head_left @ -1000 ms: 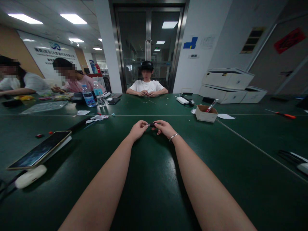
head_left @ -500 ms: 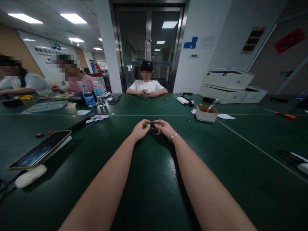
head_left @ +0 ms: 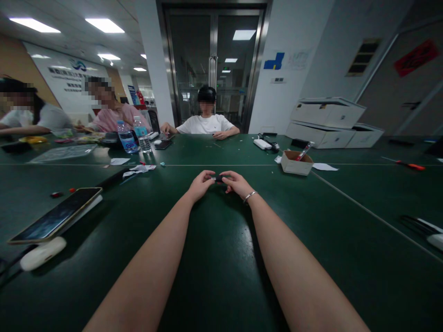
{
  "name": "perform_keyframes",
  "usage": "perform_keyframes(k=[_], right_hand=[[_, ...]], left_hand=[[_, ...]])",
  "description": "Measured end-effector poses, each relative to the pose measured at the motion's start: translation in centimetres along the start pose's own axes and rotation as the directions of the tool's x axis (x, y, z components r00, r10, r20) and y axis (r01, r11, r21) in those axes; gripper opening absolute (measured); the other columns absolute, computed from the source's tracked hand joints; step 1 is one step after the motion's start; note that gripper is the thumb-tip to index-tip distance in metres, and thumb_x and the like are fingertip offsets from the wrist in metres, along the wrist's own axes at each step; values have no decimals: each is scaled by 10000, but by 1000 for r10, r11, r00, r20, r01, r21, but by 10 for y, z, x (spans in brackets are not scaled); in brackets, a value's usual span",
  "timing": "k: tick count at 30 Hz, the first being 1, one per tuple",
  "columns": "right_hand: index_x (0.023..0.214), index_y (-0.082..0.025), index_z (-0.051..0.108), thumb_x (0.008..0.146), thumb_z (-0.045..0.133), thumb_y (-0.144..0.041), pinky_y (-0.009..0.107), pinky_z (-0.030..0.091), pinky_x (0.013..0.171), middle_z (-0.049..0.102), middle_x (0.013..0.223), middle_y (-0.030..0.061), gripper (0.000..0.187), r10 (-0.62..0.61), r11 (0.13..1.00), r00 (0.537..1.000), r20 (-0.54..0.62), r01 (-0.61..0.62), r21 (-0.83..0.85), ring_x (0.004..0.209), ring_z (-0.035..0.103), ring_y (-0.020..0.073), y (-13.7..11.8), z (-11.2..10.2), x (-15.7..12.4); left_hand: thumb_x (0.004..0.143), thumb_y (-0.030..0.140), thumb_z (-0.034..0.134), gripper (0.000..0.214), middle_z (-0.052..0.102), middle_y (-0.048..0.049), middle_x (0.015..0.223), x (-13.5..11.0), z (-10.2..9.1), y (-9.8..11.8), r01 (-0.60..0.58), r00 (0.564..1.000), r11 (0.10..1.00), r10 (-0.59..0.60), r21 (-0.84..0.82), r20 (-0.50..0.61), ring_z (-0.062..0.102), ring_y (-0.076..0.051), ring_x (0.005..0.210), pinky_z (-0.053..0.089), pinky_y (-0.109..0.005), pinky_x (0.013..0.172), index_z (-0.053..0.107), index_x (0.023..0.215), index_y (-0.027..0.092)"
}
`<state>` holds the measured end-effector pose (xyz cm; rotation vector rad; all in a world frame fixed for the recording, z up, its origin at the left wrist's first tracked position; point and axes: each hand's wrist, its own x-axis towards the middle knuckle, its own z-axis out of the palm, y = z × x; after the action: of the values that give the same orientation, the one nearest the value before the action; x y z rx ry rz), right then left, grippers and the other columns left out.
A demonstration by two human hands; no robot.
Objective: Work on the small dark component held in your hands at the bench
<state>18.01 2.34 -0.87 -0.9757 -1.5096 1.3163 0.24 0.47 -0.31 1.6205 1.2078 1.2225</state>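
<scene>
Both my arms stretch forward over the dark green table (head_left: pixel 221 258). My left hand (head_left: pixel 200 184) and my right hand (head_left: pixel 236 183) meet at the middle, fingers curled. Between their fingertips they pinch a small black object (head_left: pixel 218 178), held just above the tabletop. It is too small to make out further. A thin bracelet sits on my right wrist.
A phone (head_left: pixel 55 216) and a white case (head_left: pixel 42 252) lie at the left. A small cardboard box (head_left: pixel 296 163) stands ahead right, flat white boxes (head_left: pixel 328 121) behind it. Water bottles (head_left: pixel 128 137) stand far left. Three people sit across; a red-handled tool (head_left: pixel 408 164) lies far right.
My hands stay pinched on the small object, nearly still. The person straight across has reached one arm out toward things on the table at their side.
</scene>
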Motion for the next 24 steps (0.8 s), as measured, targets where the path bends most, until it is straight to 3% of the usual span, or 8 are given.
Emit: perform_keyframes(k=[9,13,17,21,24], right_hand=[[990,-168,584,796,610,-145,168,495,406,655,690,-11,197,3,1000,1000,10,-3,-3,381,472,29,-3,1,-2],[995,-165,577,808,584,-127,170,493,405,655,696,-9,191,5,1000,1000,8,-5,-7,379,467,29,-4,1,-3],[984,-162,576,804,579,-116,180,499,405,636,678,-19,186,-2,1000,1000,-5,2,-6,378,466,31,-5,2,-3],[986,-167,579,798,584,-122,179,499,401,616,657,-32,193,-12,1000,1000,-6,12,2,373,469,31,-4,2,-3],[987,-169,576,790,593,-125,177,494,389,605,639,-39,202,-12,1000,1000,-7,12,5,365,465,32,-5,2,-3]], left_hand=[[781,283,524,340,584,-32,803,1,0,-6,-23,998,999,21,29,57,543,-140,718,437,-286,706,557,1101,173],[693,208,617,459,592,-44,910,0,0,-3,-64,998,995,62,71,28,557,-147,809,438,-282,761,533,1144,186],[829,319,452,301,602,-37,761,-1,1,1,28,999,999,-29,41,33,565,-143,688,446,-280,677,566,1063,168],[735,226,574,343,602,-25,808,0,3,5,6,1000,998,-7,59,15,559,-127,701,431,-243,647,565,1076,190],[813,283,471,285,586,-24,735,0,4,5,90,996,996,-90,10,18,545,-118,623,417,-234,582,565,1056,168]])
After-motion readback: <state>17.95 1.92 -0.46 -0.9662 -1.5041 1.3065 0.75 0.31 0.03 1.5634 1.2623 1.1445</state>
